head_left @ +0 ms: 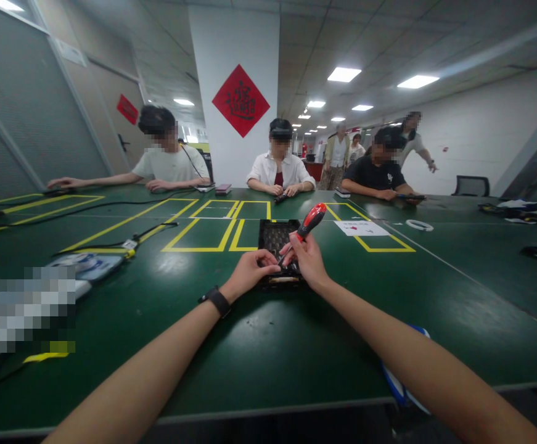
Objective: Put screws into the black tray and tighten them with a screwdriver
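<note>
Red-and-black screwdriver (pixel 313 221) tilted, tip down, over open black case (pixel 268 233). Right hand (pixel 309 259): fingers closed on screwdriver. Left hand (pixel 248 271): at the tip; cannot tell whether pinching it. Case rests on green table (pixel 296 351); printed white sheet (pixel 365 229) to its right.

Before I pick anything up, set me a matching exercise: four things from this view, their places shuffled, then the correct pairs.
Things:
1. red and black screwdriver
2. black case
3. red diamond sign
4. dark wristband

Places:
A. on the white pillar
B. in the right hand, handle up
C. around the left wrist
D. on the green table

Pairs: 1-B, 2-D, 3-A, 4-C
</note>
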The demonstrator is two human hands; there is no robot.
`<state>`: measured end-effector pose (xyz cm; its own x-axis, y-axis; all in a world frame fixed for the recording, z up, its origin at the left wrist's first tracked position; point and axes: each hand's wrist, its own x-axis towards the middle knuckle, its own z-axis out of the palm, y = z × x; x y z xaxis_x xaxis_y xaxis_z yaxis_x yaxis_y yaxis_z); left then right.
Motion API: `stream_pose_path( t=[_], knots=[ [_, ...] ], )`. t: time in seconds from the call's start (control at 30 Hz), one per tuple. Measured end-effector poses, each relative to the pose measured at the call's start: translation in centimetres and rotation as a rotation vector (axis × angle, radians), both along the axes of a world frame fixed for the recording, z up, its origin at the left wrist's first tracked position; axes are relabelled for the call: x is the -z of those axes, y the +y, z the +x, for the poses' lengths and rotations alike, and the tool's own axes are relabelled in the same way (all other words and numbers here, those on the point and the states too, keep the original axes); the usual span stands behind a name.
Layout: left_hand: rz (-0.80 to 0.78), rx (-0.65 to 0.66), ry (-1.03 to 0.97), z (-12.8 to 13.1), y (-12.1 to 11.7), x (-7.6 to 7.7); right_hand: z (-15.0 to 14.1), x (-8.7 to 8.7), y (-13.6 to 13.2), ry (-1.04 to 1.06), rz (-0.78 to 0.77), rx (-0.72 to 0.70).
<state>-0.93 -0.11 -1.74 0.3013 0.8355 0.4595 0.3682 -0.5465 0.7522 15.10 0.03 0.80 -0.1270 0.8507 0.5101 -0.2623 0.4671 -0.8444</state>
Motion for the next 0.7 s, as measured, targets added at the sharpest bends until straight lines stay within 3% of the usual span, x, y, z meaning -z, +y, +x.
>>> stream_pose_path(
  t=[0.3, 0.57, 0.7],
  knots=[
    [0.027, 0.076, 0.082, -0.39, 0.33, -0.20, 0.27, 0.28, 0.26, 0.033, -0.051, -0.149],
    [0.046, -0.038, 0.044, 0.04, 0.45, 0.24, 0.09, 0.46, 0.34, 0.007, -0.025, -0.085],
    [0.010, 0.048, 0.052, -0.14, 0.17, 0.13, 0.12, 0.37, 0.29, -0.019, -0.037, -0.110]
  ],
)
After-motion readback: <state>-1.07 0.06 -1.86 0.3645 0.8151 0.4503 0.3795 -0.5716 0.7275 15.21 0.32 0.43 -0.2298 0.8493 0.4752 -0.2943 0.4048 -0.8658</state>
